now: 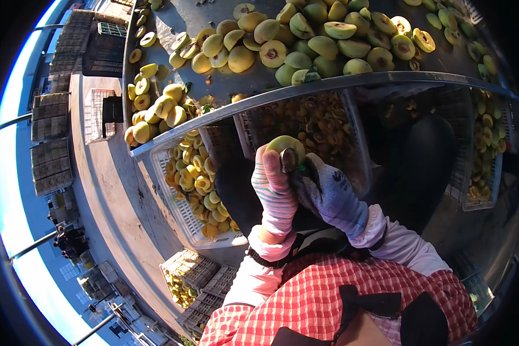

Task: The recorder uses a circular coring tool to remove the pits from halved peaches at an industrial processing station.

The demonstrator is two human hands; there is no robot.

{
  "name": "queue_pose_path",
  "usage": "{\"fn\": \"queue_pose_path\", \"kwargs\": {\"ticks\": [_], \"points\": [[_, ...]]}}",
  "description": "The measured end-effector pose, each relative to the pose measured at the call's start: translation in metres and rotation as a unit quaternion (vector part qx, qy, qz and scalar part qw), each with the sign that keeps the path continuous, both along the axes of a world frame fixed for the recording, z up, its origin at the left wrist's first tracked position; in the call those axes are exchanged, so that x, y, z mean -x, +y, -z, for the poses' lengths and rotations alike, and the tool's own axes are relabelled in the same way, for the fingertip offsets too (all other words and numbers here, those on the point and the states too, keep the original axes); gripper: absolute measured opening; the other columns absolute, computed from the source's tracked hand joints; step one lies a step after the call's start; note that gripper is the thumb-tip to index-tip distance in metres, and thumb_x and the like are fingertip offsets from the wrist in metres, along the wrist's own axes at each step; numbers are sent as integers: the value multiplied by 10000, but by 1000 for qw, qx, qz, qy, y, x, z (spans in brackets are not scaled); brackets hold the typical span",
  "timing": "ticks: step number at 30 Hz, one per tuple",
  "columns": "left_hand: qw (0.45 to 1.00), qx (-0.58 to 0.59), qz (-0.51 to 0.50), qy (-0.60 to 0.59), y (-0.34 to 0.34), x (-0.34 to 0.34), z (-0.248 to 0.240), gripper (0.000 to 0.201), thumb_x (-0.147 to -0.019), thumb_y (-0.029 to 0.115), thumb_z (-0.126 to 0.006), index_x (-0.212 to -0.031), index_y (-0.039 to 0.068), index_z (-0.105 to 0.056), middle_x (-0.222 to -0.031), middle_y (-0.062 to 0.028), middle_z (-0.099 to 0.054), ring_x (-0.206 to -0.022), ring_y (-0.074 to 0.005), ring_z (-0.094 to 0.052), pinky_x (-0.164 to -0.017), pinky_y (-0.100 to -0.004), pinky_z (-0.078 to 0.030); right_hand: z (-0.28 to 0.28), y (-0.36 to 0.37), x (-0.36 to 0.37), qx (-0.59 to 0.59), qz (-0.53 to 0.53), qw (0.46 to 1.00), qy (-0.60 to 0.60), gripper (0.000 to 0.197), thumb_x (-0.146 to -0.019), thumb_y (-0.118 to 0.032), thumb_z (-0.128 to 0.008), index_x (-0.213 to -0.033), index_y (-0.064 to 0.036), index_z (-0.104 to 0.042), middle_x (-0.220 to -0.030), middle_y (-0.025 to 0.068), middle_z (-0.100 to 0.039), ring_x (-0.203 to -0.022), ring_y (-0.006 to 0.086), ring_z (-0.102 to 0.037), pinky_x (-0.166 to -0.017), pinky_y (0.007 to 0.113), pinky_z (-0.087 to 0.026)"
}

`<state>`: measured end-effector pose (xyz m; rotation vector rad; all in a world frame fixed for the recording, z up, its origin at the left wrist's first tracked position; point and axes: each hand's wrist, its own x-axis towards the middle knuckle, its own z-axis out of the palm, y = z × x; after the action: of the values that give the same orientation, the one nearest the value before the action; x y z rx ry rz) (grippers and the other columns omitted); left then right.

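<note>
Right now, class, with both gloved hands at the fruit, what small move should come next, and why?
I'd probably hold the fruit steady in the left hand and gently turn the right hand: both hands meet at the fruit, and a dark, rounded thing sits against it, though whether that is a pit or a tool's tip is unclear.

Bright sunlight glares off the table (202, 17), with dark shadow beneath, edges curving.
</note>
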<state>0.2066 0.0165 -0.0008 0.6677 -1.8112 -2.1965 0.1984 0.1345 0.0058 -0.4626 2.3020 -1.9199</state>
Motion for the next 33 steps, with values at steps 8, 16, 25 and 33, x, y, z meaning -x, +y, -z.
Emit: {"fn": "queue_pose_path", "kwargs": {"ticks": [8,16,25,33], "points": [[963,219,148,-50,-14,1,-21,432,-984,398,-417,-872,26,-607,-686,-24,-555,-609,-102,-490,-587,-251,-407,29,18,-6,36,-125,988,79,202,-926,-159,-546,-1077,-26,-550,-878,135,-593,-727,301,-588,-636,368,-474],[993,32,104,-38,11,12,-15,390,-964,413,-491,-1001,61,-656,-751,41,-594,-675,-13,-492,-610,-172,-360,64,11,-17,23,-119,972,203,261,-952,-229,-530,-1122,-32,-524,-899,40,-571,-678,141,-563,-550,249,-440],[955,-108,268,-72,-13,8,-2,397,-907,446,-569,-965,59,-635,-783,6,-594,-729,-74,-536,-668,-248,-447,27,10,-24,651,-328,244,-640,472,-963,-527,-370,-908,-83,-521,-585,-1,-455,-355,77,-361,-327,215,-319],[962,253,-87,-63,-167,-36,-5,508,-889,518,-539,-988,27,-624,-858,-46,-619,-819,-153,-613,-744,-279,-507,57,23,1,660,-281,354,-600,440,-973,-490,-381,-907,-81,-531,-568,3,-424,-404,79,-373,-352,232,-313]]}}
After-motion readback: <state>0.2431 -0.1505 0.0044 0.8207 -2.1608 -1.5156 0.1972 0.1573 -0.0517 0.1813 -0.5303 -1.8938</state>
